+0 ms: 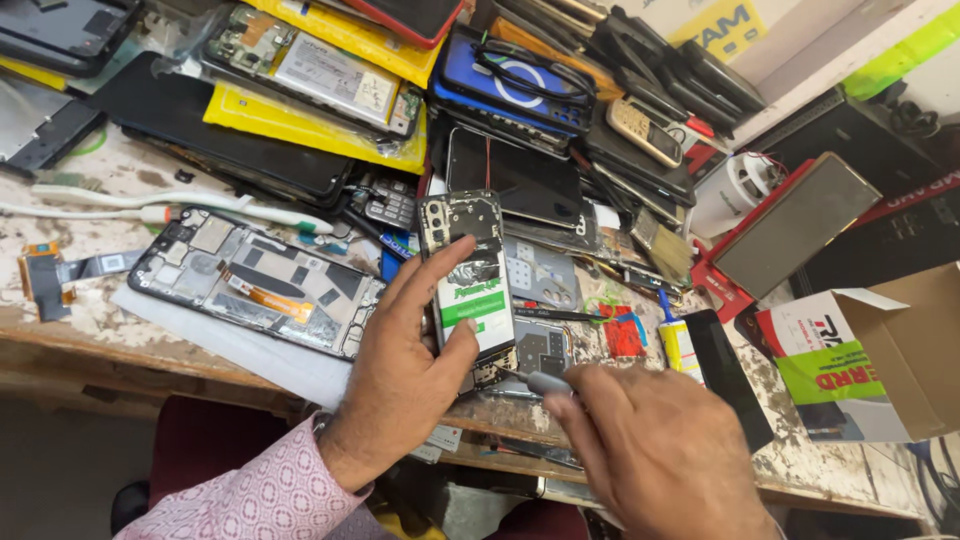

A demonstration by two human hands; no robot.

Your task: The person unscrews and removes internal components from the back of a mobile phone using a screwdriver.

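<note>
The left hand (405, 365) grips the opened phone (467, 280) by its side edges above the bench (110, 180). It looks light, stiff, and fragile, its exposed battery and boards best untouched. The right hand (655, 450) pinches a slim screwdriver (540, 381) at the phone's lower end.

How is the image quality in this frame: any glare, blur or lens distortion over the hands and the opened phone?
Head view: even, soft lighting with faint shadows; the opened phone in the left hand is sharp; mild glare on the yellow pouch; the right hand and its grey tool look slightly soft; the bench edge bows from wide-angle distortion.
</note>
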